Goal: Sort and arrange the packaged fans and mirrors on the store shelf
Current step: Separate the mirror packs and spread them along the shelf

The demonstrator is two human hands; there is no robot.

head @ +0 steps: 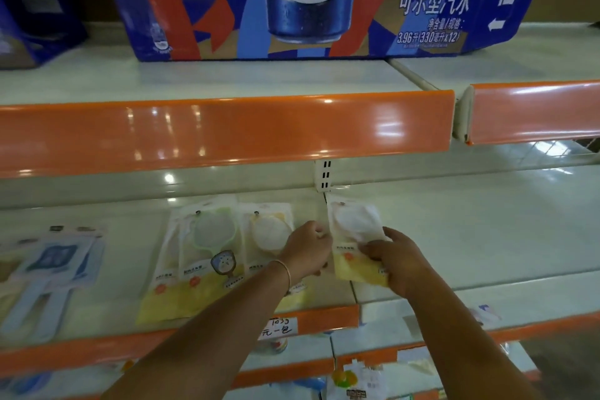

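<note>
On the middle shelf [470, 237] lie several packaged mirrors in clear-and-yellow bags. A green-framed mirror pack [207, 237] and a yellow-framed mirror pack [266, 230] lie side by side at the centre. My right hand [399, 260] grips the lower part of a white mirror pack [354, 224], which sits tilted just right of the shelf divider. My left hand [308, 248], with a bangle on the wrist, has its fingers curled at that pack's left edge and covers the lower right of the yellow-framed pack. Blue packaged fans [52, 266] lie at the far left.
An orange-edged upper shelf [227, 133] overhangs the work area and carries a large blue cola carton [308, 0]. A handwritten price tag [279, 326] is stuck on the front rail. Lower shelves hold more small packs [354, 380].
</note>
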